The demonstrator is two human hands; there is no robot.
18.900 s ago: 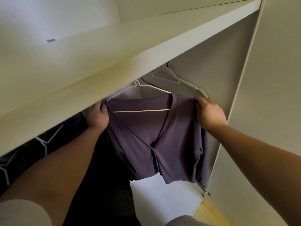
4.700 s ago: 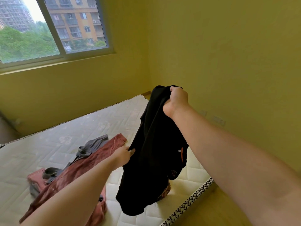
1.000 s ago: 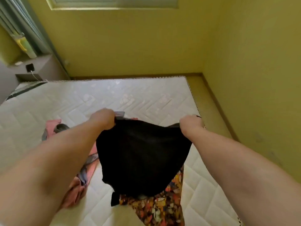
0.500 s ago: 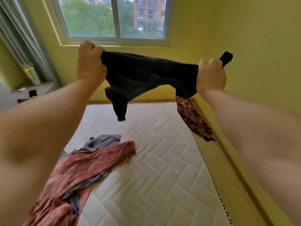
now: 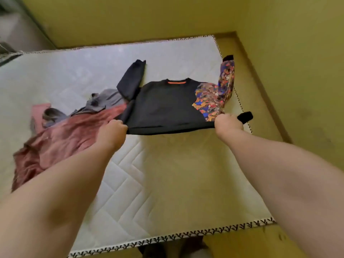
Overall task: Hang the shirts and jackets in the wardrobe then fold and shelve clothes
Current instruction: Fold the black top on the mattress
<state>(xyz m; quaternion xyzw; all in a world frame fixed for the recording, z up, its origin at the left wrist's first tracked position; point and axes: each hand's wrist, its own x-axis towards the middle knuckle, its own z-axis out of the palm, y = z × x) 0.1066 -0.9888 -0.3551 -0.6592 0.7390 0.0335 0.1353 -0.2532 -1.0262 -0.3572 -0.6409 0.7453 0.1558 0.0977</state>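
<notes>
Sweatshirt point(image 5: 163, 105): black with an orange strip inside the neckline, spread flat on the mattress point(image 5: 149, 183) near its right edge, neck pointing away, hem nearest.
Left hand point(image 5: 111, 135): fingers curled round the left corner of the hem.
Right hand point(image 5: 228, 125): fingers curled round the right corner of the hem, with a black end of fabric sticking out past it.
Black sleeve point(image 5: 132, 79): bent upward, lying on the mattress.
Printed sleeve point(image 5: 226, 81): multicoloured, running along the mattress's right edge and ending in a black cuff.
Pink garment point(image 5: 65, 138): crumpled, touching the sweatshirt's left side.
Grey garment point(image 5: 104, 101): bunched on the pink one, just beside the black sleeve.
Mattress: white, quilted, with patterned trim.
</notes>
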